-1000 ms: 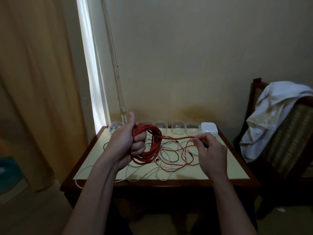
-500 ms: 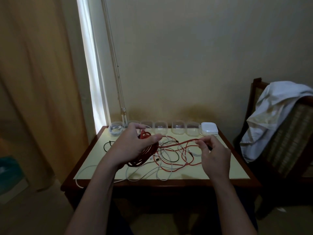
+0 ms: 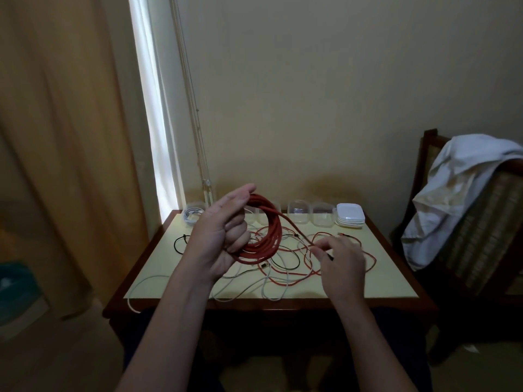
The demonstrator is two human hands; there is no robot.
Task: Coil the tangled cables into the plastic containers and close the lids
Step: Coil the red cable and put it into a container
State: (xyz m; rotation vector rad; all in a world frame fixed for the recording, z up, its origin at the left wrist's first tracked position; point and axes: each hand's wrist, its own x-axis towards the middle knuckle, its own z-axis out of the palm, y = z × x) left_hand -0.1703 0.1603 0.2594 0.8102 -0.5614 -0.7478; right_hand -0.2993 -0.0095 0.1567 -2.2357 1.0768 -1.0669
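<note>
holds red coil (image 3: 266, 236) upright again in curled left hand (image 3: 223, 239), above table (image 3: 158, 278) centre, right hand (image 3: 342, 267) dropped to its 4 o'clock pinching loose strand (image 3: 298, 232): another loop wound on, tangle (image 3: 285, 267) at 5 o'clock not yet gathered.

Containers (image 3: 297, 212): row along table (image 3: 390, 278) far edge.
Lids (image 3: 350, 216): far right corner.
Cables (image 3: 283, 282): table centre.
Chair (image 3: 481, 236): right of table.

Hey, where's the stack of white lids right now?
In the head view, the stack of white lids sits at the far right corner of the table, just right of the row of clear containers.
</note>
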